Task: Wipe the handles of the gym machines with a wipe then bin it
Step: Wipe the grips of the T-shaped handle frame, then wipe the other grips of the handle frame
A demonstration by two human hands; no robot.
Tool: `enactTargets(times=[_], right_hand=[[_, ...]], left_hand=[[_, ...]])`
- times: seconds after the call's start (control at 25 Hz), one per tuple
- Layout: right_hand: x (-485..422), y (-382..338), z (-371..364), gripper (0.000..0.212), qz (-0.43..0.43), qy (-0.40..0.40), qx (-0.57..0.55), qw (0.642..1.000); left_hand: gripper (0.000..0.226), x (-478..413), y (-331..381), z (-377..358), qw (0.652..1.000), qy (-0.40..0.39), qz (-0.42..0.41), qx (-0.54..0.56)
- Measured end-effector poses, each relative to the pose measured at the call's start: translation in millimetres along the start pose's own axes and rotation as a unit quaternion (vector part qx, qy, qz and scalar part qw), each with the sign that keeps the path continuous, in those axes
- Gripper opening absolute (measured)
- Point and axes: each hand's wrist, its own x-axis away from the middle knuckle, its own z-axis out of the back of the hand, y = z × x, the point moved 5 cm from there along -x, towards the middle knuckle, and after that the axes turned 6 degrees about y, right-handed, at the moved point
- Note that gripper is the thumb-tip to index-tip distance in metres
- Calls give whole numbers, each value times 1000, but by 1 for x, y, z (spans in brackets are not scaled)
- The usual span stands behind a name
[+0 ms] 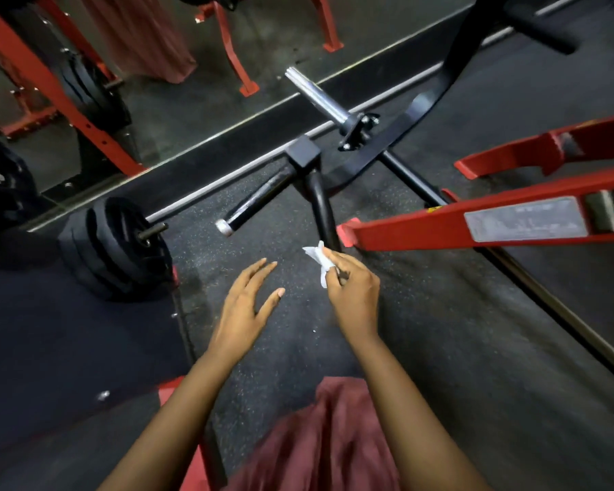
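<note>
My right hand [351,292] pinches a crumpled white wipe [319,258] at the lower end of a curved black handle [321,207] on the gym machine. A second, straight black handle [252,203] with a silver end cap points left from the same black block. My left hand [249,303] hovers beside it with straight, spread fingers and holds nothing. Both hands are over the dark speckled floor.
A chrome weight peg [316,97] sticks up from the black machine arm [436,101]. Red frame beams [475,221] cross on the right. Stacked black weight plates [114,249] stand at the left by a mirror wall. A red garment lies low in view.
</note>
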Motion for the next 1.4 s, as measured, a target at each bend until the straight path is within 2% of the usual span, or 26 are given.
enactTargets(times=[0.16,0.32,0.6,0.68,0.8,0.92,1.0,1.12,1.24,1.4], right_hand=[[30,24,95,39,-10,26,62,998],[88,42,205,37,-40,83,131,987],[206,49,385,37,-136,274,206,930],[233,42,428,37,-155,332,217,905],[284,30,482,34,-178,446,245,842],[339,27,527,33,-226,527,255,778],[385,25,556,33,-259,583,255,727],[454,23,603,34,-293,648,247,658],[522,26,661,34,-315,676,266,611],[609,21,758,23,-322,676,293,594]], left_hand=[[58,47,59,-57,991,-103,-75,-34],[56,103,128,-106,975,-159,-158,-11],[50,202,285,-182,892,-271,-362,-4],[50,227,332,-199,853,-289,-435,0],[49,275,398,-221,775,-329,-539,15],[48,330,453,-244,686,-359,-632,28],[49,379,486,-263,610,-384,-693,19],[52,463,530,-291,520,-412,-748,-5],[54,553,574,-317,472,-428,-771,-16],[55,676,643,-340,449,-446,-775,-9]])
